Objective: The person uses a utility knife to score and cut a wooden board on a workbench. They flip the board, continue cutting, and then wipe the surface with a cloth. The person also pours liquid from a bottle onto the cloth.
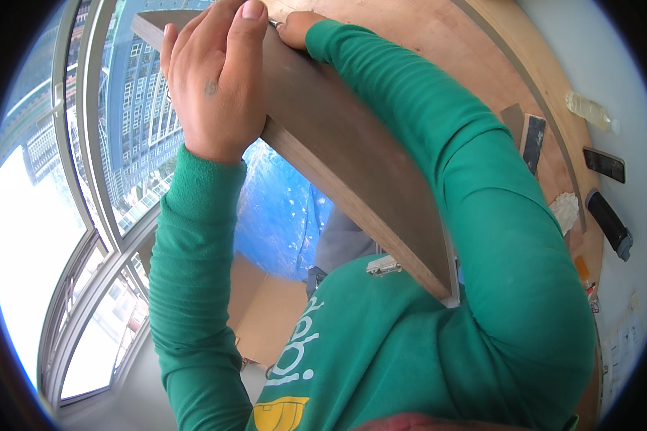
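Had the brown board slanting from 11 to 4 o'clock. Laid the left hand across it near 11 o'clock; could not tell whether gripping. Had the right hand, partly hidden, at 12 o'clock beside a metallic tip; could not tell its grip.

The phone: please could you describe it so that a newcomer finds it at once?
Begin with the wooden surface at upper right. Near its right edge, going down the picture, come a clear bottle, the phone and a black cylinder. Between these rounded neighbours, the phone is the flat, dark, glossy rectangle.
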Tool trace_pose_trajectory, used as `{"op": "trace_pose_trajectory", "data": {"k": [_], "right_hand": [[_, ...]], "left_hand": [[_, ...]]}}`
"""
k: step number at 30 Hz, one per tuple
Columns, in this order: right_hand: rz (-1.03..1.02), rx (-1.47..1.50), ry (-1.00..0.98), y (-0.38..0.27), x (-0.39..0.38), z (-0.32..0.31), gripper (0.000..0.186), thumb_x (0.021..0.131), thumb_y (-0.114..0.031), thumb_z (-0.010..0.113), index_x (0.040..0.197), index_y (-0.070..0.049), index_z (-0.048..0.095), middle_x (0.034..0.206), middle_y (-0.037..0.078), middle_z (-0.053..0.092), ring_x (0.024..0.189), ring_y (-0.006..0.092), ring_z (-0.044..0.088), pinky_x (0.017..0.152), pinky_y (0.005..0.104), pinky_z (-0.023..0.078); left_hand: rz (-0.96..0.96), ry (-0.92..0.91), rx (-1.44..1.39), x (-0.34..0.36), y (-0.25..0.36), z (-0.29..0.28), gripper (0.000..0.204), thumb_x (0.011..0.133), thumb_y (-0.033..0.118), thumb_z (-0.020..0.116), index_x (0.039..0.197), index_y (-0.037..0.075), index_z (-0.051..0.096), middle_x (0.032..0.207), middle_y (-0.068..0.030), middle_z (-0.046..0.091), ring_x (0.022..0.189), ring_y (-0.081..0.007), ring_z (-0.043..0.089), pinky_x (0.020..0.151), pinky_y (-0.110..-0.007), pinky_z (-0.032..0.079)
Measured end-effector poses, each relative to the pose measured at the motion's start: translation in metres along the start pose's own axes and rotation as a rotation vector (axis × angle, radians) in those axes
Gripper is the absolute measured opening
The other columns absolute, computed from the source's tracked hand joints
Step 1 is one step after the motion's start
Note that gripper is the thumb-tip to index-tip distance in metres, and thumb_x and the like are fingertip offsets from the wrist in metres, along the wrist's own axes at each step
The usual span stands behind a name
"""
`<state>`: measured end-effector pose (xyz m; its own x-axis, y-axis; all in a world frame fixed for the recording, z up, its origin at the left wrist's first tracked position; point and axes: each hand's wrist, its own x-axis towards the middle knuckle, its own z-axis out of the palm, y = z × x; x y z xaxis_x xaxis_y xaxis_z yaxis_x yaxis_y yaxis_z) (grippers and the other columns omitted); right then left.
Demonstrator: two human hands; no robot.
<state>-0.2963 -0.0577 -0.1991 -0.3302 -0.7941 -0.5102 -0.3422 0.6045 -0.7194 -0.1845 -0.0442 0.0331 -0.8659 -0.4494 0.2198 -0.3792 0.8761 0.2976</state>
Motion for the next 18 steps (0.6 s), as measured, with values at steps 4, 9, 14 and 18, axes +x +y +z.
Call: {"op": "trace_pose_trajectory", "data": {"k": [4,9,14,18], "right_hand": [[-0.023,-0.052,-0.005,0.010,-0.020,0.002,0.057,0.106,-0.043,0.041,0.112,0.004,0.072,0.101,0.024,0.074,0.094,0.0376,0.072,0.091,0.0479,0.052],[0.074,-0.043,-0.109,0.037,-0.073,-0.004,0.053,0.104,-0.040,0.043,0.120,0.002,0.071,0.123,0.026,0.069,0.115,0.0424,0.066,0.102,0.0502,0.049],[0.106,-0.013,-0.165,0.067,-0.139,-0.010,0.050,0.103,-0.040,0.046,0.111,0.001,0.073,0.108,0.027,0.073,0.104,0.0442,0.069,0.096,0.0509,0.051],[0.127,0.024,-0.116,0.095,-0.188,-0.007,0.046,0.102,-0.038,0.048,0.106,0.000,0.073,0.100,0.027,0.073,0.096,0.0454,0.069,0.089,0.0521,0.052]], "left_hand": [[0.066,0.057,0.014,-0.004,0.004,-0.001,0.042,0.108,0.030,0.046,0.122,-0.004,0.066,0.120,-0.0230,0.068,0.117,-0.0389,0.059,0.116,-0.051,0.030],[-0.100,-0.022,0.019,-0.004,0.010,-0.007,0.043,0.108,0.031,0.045,0.121,-0.003,0.067,0.118,-0.0217,0.069,0.117,-0.0382,0.060,0.117,-0.052,0.029],[-0.012,0.061,-0.056,-0.007,0.011,-0.006,0.043,0.108,0.032,0.046,0.121,-0.004,0.067,0.117,-0.0222,0.069,0.115,-0.0390,0.060,0.114,-0.051,0.032],[0.047,0.107,-0.026,-0.005,-0.003,0.002,0.038,0.108,0.027,0.047,0.119,-0.004,0.067,0.116,-0.0238,0.068,0.111,-0.0400,0.061,0.108,-0.051,0.038]]}}
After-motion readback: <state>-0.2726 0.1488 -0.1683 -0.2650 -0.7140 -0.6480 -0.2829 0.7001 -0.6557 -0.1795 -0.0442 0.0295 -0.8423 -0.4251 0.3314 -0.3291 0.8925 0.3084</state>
